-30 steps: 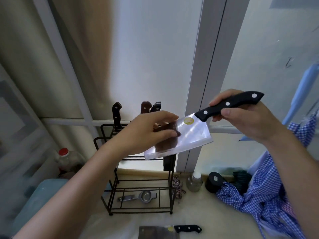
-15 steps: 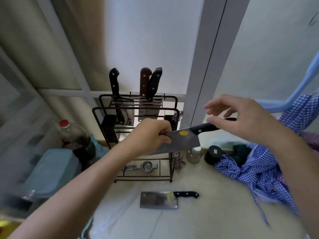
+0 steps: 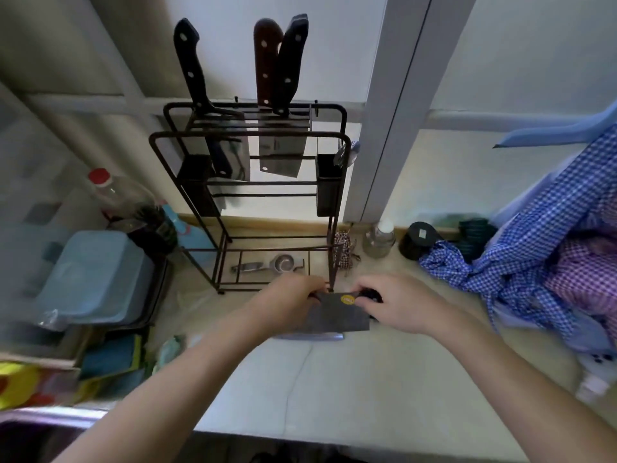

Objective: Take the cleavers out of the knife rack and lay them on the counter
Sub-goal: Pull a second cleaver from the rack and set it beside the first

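I see the pale bench (image 3: 334,379) filling the lower half of the view, with a heap of blue checked cloth (image 3: 534,262) piled along its right side and a blue plastic tub (image 3: 90,275) off to the left. At the back of the bench stands the dark wire knife rack (image 3: 253,182), and three knives are in its top slots, two with black handles and one with a brown handle. Just in front of the rack's right foot, my two hands meet over a cleaver (image 3: 337,317) held low and flat with a yellow sticker on its blade. My left hand (image 3: 287,305) is curled over the blade's left end, fingers closed on it. My right hand (image 3: 397,304) is wrapped around the black handle. Under that blade the edge of a second cleaver (image 3: 314,336) shows, lying on the bench.
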